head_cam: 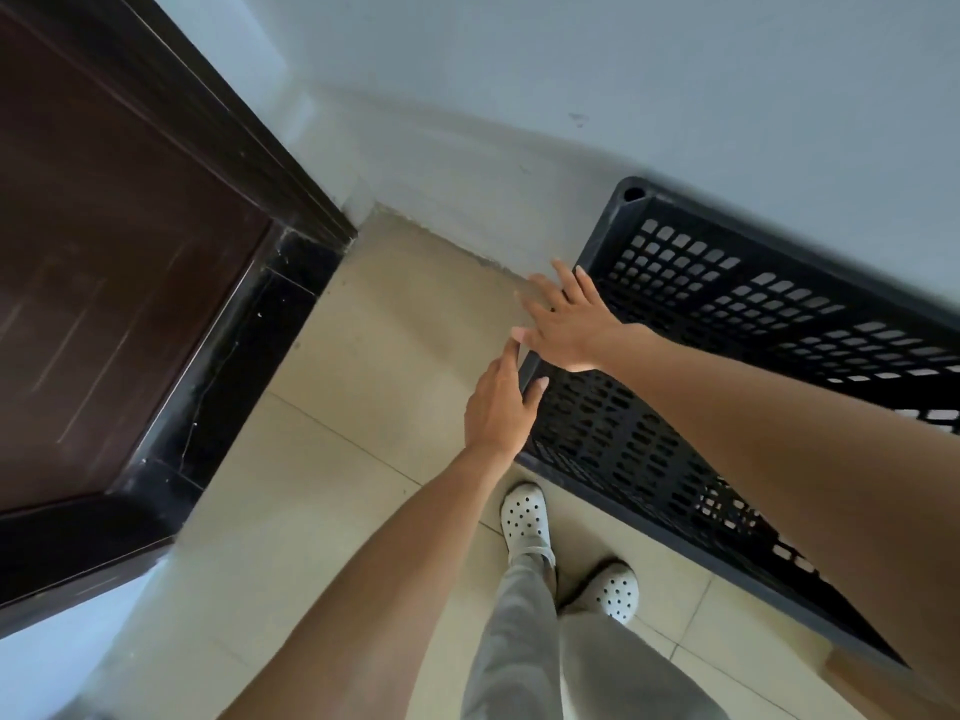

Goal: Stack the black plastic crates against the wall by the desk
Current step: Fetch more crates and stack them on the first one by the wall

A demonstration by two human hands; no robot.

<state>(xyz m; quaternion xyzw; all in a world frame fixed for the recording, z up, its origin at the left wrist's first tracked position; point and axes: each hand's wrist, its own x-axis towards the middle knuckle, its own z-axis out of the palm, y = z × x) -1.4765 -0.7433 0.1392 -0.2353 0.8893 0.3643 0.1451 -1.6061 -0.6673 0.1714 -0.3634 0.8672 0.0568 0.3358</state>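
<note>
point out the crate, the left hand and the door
crate (737,324): head view, on its perforated wall.
left hand (498,407): head view, back of the hand.
door (114,241): head view, on its brown panel.

crate against wall, door left, feet before crate

Couldn't find a single bit of readable text in this one. No label, brand, number or sign showed anywhere.
</note>
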